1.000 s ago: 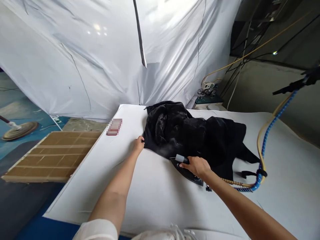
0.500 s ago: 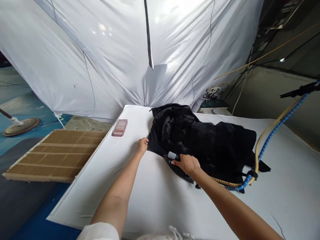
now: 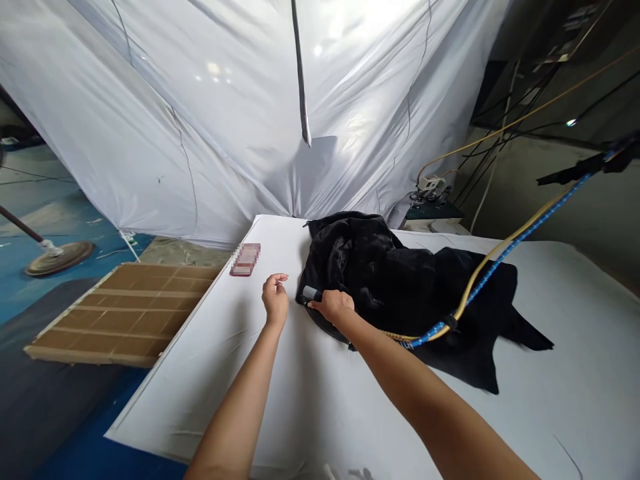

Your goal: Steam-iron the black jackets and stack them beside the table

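Note:
A black garment (image 3: 400,280) lies bunched across the white table. My right hand (image 3: 339,307) is wrapped round the handle of a corded iron (image 3: 313,294), which rests at the garment's near left edge. Most of the handle is hidden under my fingers. My left hand (image 3: 275,300) hovers just left of the cloth, apart from it, with its fingers loosely bent and spread and nothing in them. A yellow hose and a blue cable (image 3: 480,287) run from the iron over the garment, up to the right.
On the table (image 3: 560,287), a red-edged flat object (image 3: 245,259), blurred out, lies at the far left. A taped cardboard box (image 3: 125,313) stands beside the table. White sheeting (image 3: 225,133) hangs behind. Small equipment (image 3: 431,187) sits at the back right.
The iron has slid left along the garment's edge in my right hand. My left hand has let go of the garment's edge and drawn back to the left, its fingers loosening.

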Available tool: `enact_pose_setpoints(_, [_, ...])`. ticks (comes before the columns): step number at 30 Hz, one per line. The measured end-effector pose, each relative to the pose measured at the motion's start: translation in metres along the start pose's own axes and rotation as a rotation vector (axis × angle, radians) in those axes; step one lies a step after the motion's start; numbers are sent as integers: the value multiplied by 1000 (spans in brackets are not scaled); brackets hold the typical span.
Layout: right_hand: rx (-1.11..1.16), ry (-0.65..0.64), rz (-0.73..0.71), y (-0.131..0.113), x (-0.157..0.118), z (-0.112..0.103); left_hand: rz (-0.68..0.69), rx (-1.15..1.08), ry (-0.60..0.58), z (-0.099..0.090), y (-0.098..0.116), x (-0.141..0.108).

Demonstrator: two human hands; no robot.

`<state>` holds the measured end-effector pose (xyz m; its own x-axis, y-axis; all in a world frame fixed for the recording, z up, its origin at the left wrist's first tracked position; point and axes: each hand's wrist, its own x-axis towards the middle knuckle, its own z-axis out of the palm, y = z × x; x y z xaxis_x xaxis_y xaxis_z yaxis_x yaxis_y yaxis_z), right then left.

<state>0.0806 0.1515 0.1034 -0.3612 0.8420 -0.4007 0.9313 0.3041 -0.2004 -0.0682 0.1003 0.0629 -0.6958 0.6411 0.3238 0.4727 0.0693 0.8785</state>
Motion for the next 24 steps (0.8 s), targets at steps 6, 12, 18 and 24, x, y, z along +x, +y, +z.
enact_pose_setpoints(6, [71, -34, 40, 3, -1, 2, 10, -4, 10, 0, 16, -11])
enact_pose_setpoints(12, [55, -7, 122, 61, -49, 6, 48, -6, -33, 3, 21, -32])
enact_pose_setpoints(18, [-19, 30, 267, 179, -122, 5, 114, 22, -145, 19, 23, -55])
enact_pose_setpoints(24, [47, 21, 483, 333, -174, -9, 217, 221, -410, 54, 36, -87])
